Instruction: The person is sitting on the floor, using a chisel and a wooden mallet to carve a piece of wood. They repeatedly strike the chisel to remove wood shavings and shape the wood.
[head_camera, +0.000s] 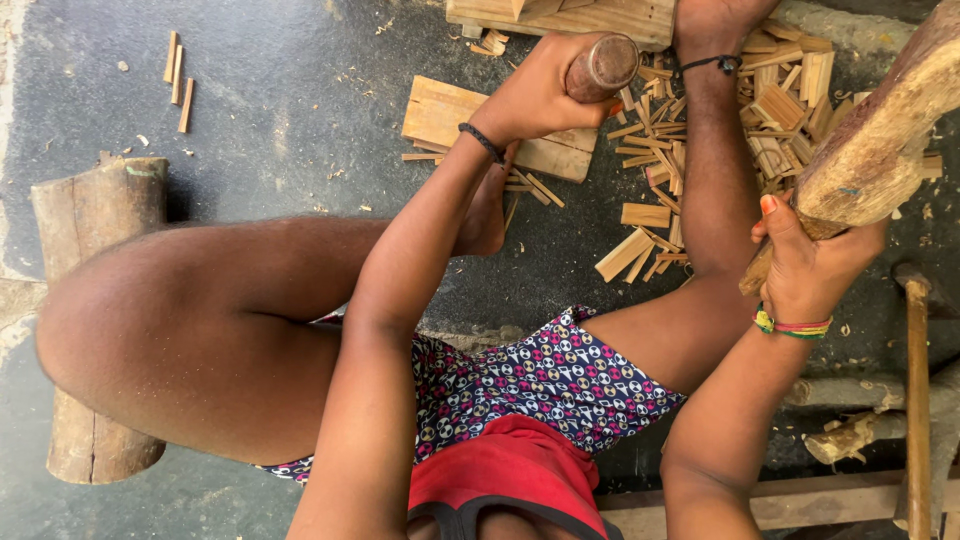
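Red waistband and patterned shorts (540, 375) sit lowest in frame, knees spread over the dark floor (300, 90). Right hand (812, 262) at the right edge has its fingers wrapped round a thick log club (880, 140). Left hand (545, 95), upper middle, grips a round wooden handle (603, 66), fingers closed. Beyond them lie a flat board (440, 110) and a pile of split wood sticks (770, 110).

Your left hand (545, 95) grips a smooth, worn wooden handle (603, 65); your right hand (810, 265) a rough, bark-stripped log (880, 140). At twelve o'clock, pale raw wood sticks (660, 170) litter matt, gritty concrete (290, 90).
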